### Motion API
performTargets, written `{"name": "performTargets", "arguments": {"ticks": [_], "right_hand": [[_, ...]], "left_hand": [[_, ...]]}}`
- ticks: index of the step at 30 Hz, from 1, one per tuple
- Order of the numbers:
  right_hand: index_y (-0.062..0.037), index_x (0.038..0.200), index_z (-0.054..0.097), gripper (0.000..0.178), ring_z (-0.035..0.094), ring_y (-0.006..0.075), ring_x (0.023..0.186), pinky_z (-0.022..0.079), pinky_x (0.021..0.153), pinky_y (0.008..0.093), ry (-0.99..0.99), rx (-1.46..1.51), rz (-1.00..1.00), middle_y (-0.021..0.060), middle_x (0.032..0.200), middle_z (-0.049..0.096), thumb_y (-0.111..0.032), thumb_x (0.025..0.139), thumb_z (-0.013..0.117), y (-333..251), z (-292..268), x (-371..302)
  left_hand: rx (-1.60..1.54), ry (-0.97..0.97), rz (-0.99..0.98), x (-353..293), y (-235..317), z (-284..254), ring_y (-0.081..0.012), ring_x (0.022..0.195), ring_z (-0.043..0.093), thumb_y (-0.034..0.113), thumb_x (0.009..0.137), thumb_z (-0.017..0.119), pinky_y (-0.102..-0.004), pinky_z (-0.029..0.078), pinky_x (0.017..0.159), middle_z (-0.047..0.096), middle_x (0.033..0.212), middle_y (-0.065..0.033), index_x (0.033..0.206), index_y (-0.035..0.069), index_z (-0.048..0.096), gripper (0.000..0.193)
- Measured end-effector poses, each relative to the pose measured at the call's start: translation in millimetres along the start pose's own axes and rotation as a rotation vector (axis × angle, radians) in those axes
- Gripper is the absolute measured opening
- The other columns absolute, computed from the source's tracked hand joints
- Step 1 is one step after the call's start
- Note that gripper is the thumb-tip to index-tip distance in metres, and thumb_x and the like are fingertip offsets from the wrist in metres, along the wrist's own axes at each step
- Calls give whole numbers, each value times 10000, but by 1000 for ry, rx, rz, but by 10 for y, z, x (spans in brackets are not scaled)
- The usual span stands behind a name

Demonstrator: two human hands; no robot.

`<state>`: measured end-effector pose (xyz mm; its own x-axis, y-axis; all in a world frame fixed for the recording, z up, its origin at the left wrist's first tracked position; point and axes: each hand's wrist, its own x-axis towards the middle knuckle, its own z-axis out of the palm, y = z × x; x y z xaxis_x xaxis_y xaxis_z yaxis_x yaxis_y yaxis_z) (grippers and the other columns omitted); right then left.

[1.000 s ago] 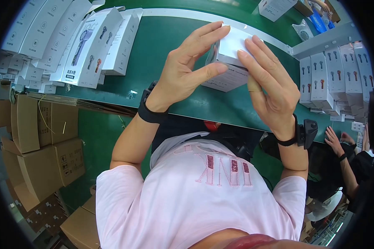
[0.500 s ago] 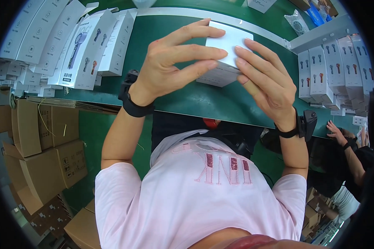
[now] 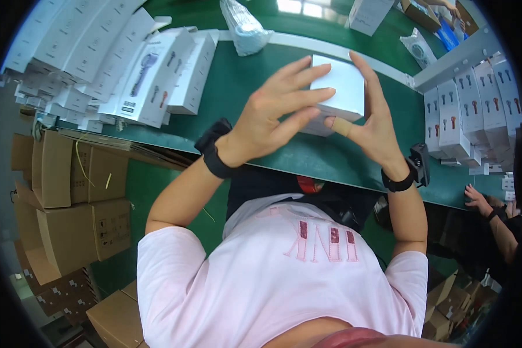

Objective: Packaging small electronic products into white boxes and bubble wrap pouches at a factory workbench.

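A white carton (image 3: 342,93) stands upright over the green tabletop (image 3: 238,75), its blank top toward me. My left hand (image 3: 269,116) lies along its left side, with fingertips reaching over the top edge. On the right side, my right hand (image 3: 377,124) grips it, fingers along the far right edge and the thumb against the near side. That thumb has a tan bandage round it. Both wrists wear black straps with small devices. The carton's lower part is partly hidden by my hands.
White printed boxes (image 3: 151,81) are stacked at the left, and more boxes (image 3: 455,124) stand at the right. A plastic-wrapped item (image 3: 245,32) lies by the white rail. Brown cartons (image 3: 78,232) sit below left. Another person's hand (image 3: 477,200) rests at the right table edge.
My right hand has shifted from fingers on the carton's top to round its right side. The wrapped item at the back shows more fully as the view has shifted.
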<state>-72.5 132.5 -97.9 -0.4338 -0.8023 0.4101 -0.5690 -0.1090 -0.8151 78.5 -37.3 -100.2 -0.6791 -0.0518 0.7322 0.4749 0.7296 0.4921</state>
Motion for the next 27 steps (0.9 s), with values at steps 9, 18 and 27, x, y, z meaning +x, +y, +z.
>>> {"name": "performTargets", "arguments": {"ticks": [9,18,27], "right_hand": [[90,1419,318,1025,538,272,1180,465,957,385,944,-296,-169,197,1399,427,-548,756,769,-422,-950,-1377],[26,1384,423,836,578,274,1103,489,925,390,1602,-1138,77,206,1261,554,-297,751,863,635,-3058,-2038],[49,1471,279,890,528,310,1212,423,1035,393,1374,-705,200,237,1350,495,-213,810,814,1417,-3253,-2310]], "left_hand": [[368,440,-683,480,-1334,-383,-388,1373,379,533,706,796,-416,308,1132,394,1417,-361,1440,-149,256,1138],[375,157,-766,254,-1795,-289,-330,1123,631,208,681,726,-363,482,958,613,1250,-271,1380,-75,459,800],[208,-568,-610,480,-282,207,-425,1373,371,488,694,836,-401,327,1124,372,1426,-381,1457,-159,192,1190]]}}
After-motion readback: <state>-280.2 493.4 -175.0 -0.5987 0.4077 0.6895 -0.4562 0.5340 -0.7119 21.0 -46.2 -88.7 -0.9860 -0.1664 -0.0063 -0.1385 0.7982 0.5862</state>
